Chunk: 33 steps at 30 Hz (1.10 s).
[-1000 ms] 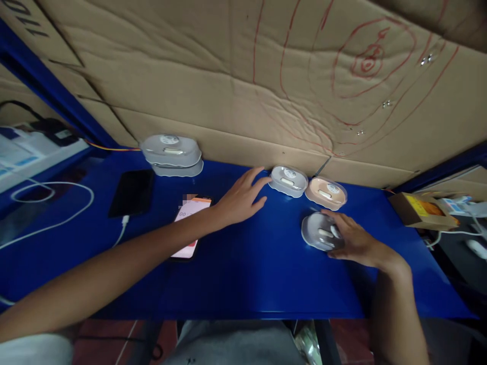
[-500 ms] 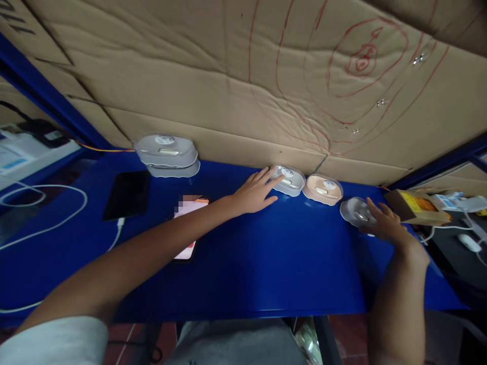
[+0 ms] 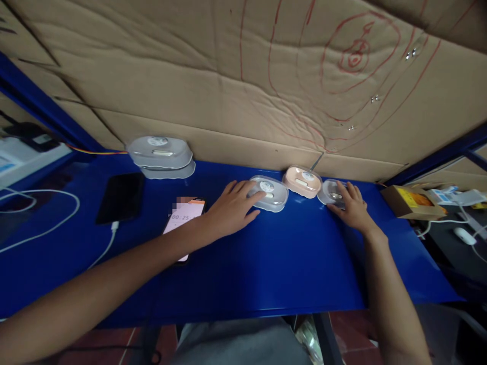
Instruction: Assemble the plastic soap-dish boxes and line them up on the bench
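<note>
My left hand [image 3: 235, 210] grips the left end of a grey oval box with a clear lid [image 3: 274, 196], its thumb at the front and a finger on the lid. A round label and a pale bar show on this lid. Behind and right of it, against the cardboard, sits a peach oval box [image 3: 300, 182] of the same shape. My right hand [image 3: 353, 207] is wrapped round the right end of another grey oval box [image 3: 329, 191], beside the peach one. Its fingers reach over the top and the thumb lies in front.
Two stacked grey oval boxes [image 3: 163, 157] stand back left. Nearer lie a dark phone [image 3: 119, 197] on a white cable and a lit phone [image 3: 186, 215], partly under my left forearm. A cardboard wall [image 3: 171, 76] bounds the blue table [image 3: 289, 268]. An open carton [image 3: 413, 203] is at right.
My right hand has moved its grey box leftward, close to the peach box. The left hand's grey box has come nearer and slightly left. The view has shifted a little.
</note>
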{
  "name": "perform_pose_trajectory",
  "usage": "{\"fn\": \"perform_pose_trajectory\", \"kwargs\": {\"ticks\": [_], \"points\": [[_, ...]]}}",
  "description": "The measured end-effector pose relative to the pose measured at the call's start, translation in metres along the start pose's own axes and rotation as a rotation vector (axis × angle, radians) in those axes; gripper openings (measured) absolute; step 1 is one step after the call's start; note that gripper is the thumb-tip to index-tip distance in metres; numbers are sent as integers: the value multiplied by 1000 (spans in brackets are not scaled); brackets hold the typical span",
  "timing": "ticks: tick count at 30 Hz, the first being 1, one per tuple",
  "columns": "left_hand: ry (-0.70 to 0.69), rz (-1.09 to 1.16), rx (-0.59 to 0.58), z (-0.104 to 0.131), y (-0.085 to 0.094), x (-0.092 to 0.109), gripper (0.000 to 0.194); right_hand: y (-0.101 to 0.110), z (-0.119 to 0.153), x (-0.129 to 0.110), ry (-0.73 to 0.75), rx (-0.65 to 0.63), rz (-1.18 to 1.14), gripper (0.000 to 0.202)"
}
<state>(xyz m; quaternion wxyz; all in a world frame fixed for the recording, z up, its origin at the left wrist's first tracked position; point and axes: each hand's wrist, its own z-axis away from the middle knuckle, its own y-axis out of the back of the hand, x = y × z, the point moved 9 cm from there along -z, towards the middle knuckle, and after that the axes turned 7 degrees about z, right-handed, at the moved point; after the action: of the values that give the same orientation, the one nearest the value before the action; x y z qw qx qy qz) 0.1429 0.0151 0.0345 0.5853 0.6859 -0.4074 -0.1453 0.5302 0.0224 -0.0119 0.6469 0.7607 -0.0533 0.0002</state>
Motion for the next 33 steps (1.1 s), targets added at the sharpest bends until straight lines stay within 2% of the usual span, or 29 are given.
{"fn": "perform_pose_trajectory", "kwargs": {"ticks": [6,9,12,15,17,19,21,23,27,33], "points": [[54,110,15,41,12,0,31,5,-4,-69,106,119,-54,82],[73,225,-14,51,7,1,28,15,-2,-96,139,206,-87,83],[89,325,-49,55,-1,0,32,32,11,-127,278,241,-154,76],[97,349,-38,56,-2,0,38,51,36,-171,488,190,-319,63],[115,351,-34,57,-3,-1,49,56,56,-206,625,79,-439,62],[148,360,-32,59,-4,-3,66,56,73,-236,711,-18,-489,74],[195,380,-37,62,-8,-8,78,52,82,-253,727,-43,-496,89],[240,424,-53,65,-13,-13,85,48,83,-259,700,-42,-520,92],[245,566,-110,68,-23,-15,95,42,82,-251,663,-76,-647,87],[278,670,-85,68,-20,-17,119,42,71,-231,547,-61,-863,68]]}}
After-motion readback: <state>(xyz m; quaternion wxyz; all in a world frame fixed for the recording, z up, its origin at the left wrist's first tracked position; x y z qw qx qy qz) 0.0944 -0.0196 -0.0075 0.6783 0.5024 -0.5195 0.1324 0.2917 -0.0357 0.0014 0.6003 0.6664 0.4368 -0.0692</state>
